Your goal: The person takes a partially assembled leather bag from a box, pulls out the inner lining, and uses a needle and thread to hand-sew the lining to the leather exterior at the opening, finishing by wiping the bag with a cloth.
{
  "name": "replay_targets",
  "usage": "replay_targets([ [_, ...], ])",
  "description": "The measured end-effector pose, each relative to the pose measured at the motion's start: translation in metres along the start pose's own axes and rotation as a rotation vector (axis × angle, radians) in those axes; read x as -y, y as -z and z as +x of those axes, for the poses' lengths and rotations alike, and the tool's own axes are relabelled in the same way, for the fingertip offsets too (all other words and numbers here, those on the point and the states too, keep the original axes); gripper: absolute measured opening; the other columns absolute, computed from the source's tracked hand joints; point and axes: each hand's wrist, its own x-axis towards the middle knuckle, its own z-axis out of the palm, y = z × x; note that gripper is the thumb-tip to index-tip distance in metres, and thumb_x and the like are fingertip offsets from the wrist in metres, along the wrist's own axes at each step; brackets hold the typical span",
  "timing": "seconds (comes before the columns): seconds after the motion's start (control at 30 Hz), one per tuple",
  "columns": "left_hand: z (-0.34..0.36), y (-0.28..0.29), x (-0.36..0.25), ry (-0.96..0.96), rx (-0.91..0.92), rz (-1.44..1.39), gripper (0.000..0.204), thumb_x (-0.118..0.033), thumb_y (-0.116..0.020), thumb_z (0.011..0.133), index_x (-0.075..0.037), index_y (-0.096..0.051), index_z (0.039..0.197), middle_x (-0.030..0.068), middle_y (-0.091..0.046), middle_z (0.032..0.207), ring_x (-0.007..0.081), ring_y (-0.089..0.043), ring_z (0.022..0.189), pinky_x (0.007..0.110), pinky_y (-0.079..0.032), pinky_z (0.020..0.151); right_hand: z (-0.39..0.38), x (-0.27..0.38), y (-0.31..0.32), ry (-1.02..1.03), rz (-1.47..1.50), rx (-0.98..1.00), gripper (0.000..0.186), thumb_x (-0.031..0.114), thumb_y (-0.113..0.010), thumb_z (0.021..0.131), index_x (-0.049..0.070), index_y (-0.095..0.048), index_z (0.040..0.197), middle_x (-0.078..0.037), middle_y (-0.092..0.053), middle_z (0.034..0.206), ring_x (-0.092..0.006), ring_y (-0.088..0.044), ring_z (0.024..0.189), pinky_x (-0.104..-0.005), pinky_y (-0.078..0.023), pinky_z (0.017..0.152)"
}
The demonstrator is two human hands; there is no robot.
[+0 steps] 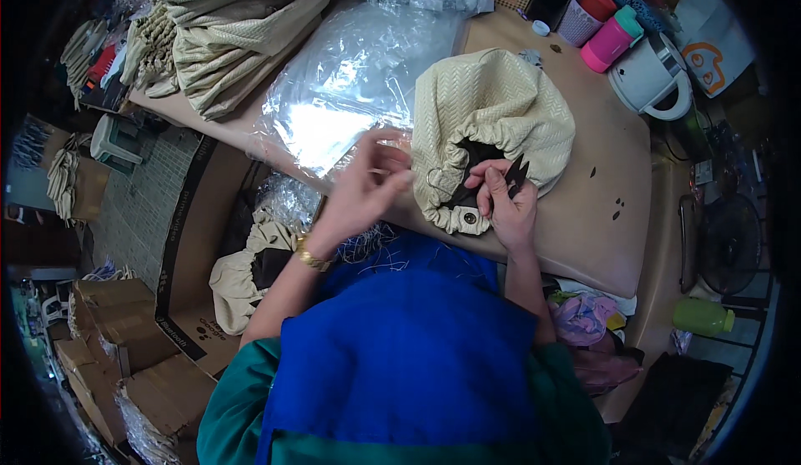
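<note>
A cream quilted drawstring bag [492, 106] lies on the brown tabletop in front of me. Its gathered mouth faces me and shows a dark lining, with a metal ring and a round snap at the near edge. My right hand [509, 206] is closed round a pair of black thread snips [518, 175], whose blades point up and away over the bag's mouth. Just left of the bag, my left hand [375, 173] hovers with its fingers loosely apart and nothing visible in them. It is over the edge of a clear plastic bag stack [350, 73].
More cream bags [242, 31] are heaped at the far left. A pink bottle [612, 41] and a white kettle [651, 73] stand at the far right. Cardboard boxes [158, 390] are on the floor at left. Loose threads [375, 248] lie on my blue apron.
</note>
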Motion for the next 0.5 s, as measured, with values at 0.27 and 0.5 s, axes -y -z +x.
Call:
replay_targets([
  [0.27,0.019,-0.016,0.03,0.108,0.355,-0.457,0.032,-0.008,-0.065,0.094,-0.009,-0.05,0.123,-0.0029,-0.058,0.09,0.0042,-0.054,0.079,0.021,-0.042,0.068,-0.006,0.009,0.013,-0.035,0.052,0.06,0.025,0.022,-0.056,0.102,-0.001,-0.066,0.101,-0.002,-0.063,0.076,-0.0014,-0.044,0.055,-0.0188,-0.035,0.05],
  [0.5,0.011,-0.019,0.037,0.25,0.253,-0.755,0.019,-0.014,-0.064,0.096,-0.008,-0.058,0.113,-0.0043,-0.062,0.09,0.0025,-0.059,0.078,0.018,-0.049,0.067,-0.003,0.006,0.003,0.011,-0.161,0.044,0.016,0.015,-0.063,0.097,0.0,-0.067,0.098,0.0,-0.064,0.075,-0.004,-0.057,0.069,-0.0204,-0.047,0.065],
])
